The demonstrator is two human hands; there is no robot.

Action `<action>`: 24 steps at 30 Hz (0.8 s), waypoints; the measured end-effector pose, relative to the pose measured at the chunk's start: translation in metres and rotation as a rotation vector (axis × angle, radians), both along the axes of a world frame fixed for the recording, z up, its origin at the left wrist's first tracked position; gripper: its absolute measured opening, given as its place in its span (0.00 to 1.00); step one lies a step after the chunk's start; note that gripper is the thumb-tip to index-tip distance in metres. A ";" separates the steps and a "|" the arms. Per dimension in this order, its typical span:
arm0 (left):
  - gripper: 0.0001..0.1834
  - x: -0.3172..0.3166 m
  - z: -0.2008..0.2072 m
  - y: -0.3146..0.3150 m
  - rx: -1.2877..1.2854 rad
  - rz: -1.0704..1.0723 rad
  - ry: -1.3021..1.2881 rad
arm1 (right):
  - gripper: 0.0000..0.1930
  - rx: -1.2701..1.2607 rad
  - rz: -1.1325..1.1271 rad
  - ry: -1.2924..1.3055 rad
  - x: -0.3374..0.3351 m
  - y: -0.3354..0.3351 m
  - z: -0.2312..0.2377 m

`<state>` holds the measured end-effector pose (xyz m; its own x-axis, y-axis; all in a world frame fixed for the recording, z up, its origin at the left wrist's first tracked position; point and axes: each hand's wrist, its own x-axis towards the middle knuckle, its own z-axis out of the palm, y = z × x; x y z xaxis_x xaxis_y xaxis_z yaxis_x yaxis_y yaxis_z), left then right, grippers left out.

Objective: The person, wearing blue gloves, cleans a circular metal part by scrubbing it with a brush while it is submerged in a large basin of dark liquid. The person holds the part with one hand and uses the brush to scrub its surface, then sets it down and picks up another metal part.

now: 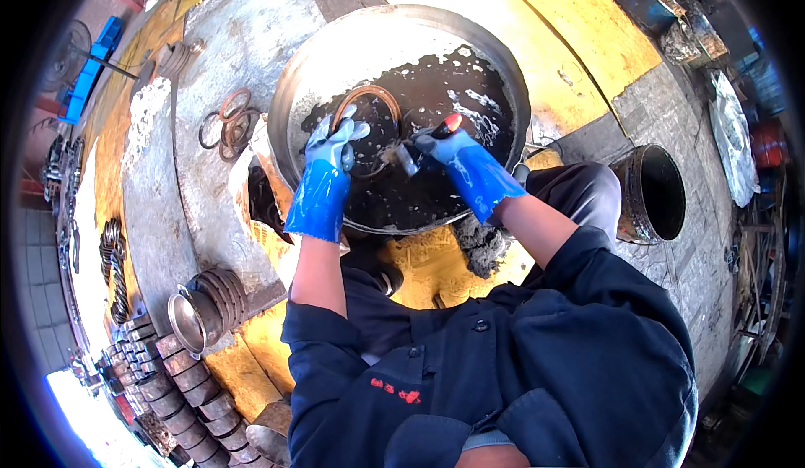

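1. I see the left hand [335, 145], in a blue glove, with its fingers closed on a copper-coloured ring [366, 99], lifting it partly out of dark liquid.
2. The right hand [453, 153], also gloved, has its fingers wrapped around a small brush [408, 156], its head just beside the left fingers.
3. Both hands work inside a wide metal basin [293, 91].
4. More rings [231, 124] lie on the floor, well left of the left fingers.
5. A dark bucket [650, 195] stands right of the right fingers.
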<state>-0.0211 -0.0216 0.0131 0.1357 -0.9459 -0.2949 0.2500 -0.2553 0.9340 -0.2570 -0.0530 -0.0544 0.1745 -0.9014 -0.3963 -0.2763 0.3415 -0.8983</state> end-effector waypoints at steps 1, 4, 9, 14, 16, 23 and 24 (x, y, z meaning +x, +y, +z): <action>0.19 0.000 0.001 0.001 0.001 0.002 -0.001 | 0.14 0.103 0.016 -0.140 0.006 0.006 0.003; 0.18 0.006 0.003 0.011 -0.010 0.063 -0.078 | 0.13 0.270 -0.043 -0.504 0.017 0.037 0.031; 0.17 -0.008 0.004 0.008 -0.012 -0.039 -0.132 | 0.13 -0.342 0.120 0.024 0.020 0.016 0.061; 0.15 -0.007 0.008 0.015 0.004 -0.085 -0.204 | 0.12 -0.713 0.273 0.478 0.020 -0.002 0.052; 0.14 -0.016 0.010 0.010 -0.023 -0.117 -0.186 | 0.15 -0.327 0.339 0.444 0.009 -0.020 0.021; 0.15 -0.006 -0.008 0.019 -0.075 -0.122 -0.166 | 0.10 0.255 0.173 -0.301 0.032 0.017 0.014; 0.14 -0.002 -0.010 0.021 -0.072 -0.114 -0.155 | 0.10 0.259 0.181 -0.305 0.038 0.027 0.027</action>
<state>-0.0236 -0.0003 0.0035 0.0651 -0.9756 -0.2097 0.0749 -0.2047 0.9759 -0.2194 -0.0261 -0.0276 0.4644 -0.7235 -0.5108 -0.0873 0.5365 -0.8393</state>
